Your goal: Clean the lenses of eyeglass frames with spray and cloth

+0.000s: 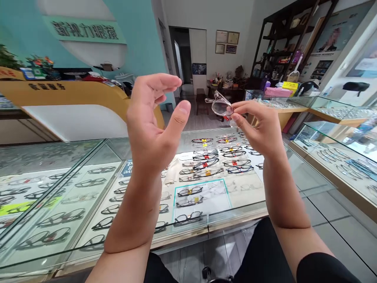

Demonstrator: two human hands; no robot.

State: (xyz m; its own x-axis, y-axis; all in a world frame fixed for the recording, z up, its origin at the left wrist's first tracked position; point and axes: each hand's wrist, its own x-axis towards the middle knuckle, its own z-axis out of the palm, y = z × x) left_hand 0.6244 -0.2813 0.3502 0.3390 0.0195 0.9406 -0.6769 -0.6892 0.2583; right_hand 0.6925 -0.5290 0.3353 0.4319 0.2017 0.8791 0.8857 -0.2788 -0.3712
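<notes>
My right hand (259,122) pinches a pair of eyeglasses (221,107) between thumb and fingers, up above the glass counter. The glasses have thin rims with clear lenses, and a small red tag shows near the bridge. Their temples appear folded behind the lenses. My left hand (156,114) is raised to the left of the glasses, apart from them, with thumb and fingers spread and nothing held. Under both hands, rows of eyeglasses (206,157) with red and yellow tags lie in the glass display counter (244,196).
More display cases (347,157) with frames run along the right side. A yellow and white reception desk (73,106) stands at the left. Behind the counter are a dark stool (203,100), a cluttered table (226,84) and a dark shelf unit (282,39). The counter's front edge lies close to my knees.
</notes>
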